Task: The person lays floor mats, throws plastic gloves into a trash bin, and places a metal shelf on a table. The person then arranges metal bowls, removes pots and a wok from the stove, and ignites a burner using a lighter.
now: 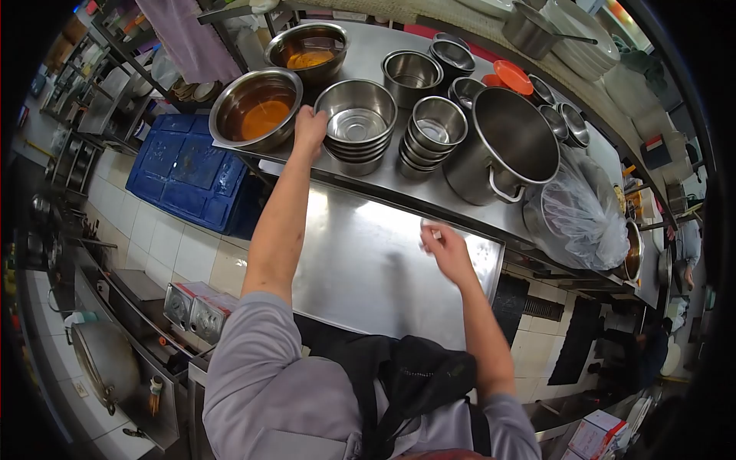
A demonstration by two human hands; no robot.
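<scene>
My left hand [309, 129] is closed at the near-left rim of the top steel bowl [356, 111] in a nested stack. Close to its left side is a wide steel bowl [257, 107] of orange-brown liquid. My right hand [446, 249] is raised over a bare steel surface [360, 261], fingers curled. A small pale thing shows at those fingers, too small to make out. Beside the first stack stands another stack of smaller steel bowls [437, 126], then a tall steel pot [514, 138].
Behind stands another bowl of orange liquid [307, 52], with steel containers [412, 77] and orange-red dishes [512, 77]. A clear plastic bag [586, 215] covers something right of the pot. A blue lidded bin [184, 172] sits on the floor at left. Plates [583, 38] fill the upper shelf.
</scene>
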